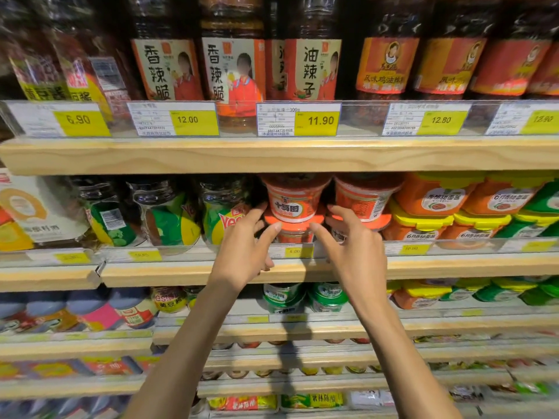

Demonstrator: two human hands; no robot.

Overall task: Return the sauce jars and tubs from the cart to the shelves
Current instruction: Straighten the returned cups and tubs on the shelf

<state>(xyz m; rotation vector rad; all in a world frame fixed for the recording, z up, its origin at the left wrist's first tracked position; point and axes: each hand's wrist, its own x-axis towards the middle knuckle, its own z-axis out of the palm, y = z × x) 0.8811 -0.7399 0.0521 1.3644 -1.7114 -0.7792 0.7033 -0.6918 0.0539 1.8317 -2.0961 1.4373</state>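
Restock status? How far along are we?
Done: a red tub sits stacked on an orange lid on the middle shelf. In hand: nothing gripped; left hand and right hand flank the tub, fingers open. Left: unknown, the cart is not in view.

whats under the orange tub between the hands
The orange tub stands on the orange lid of a second tub. Its body is mostly covered by the price strip, the left hand and the right hand; its label cannot be read.
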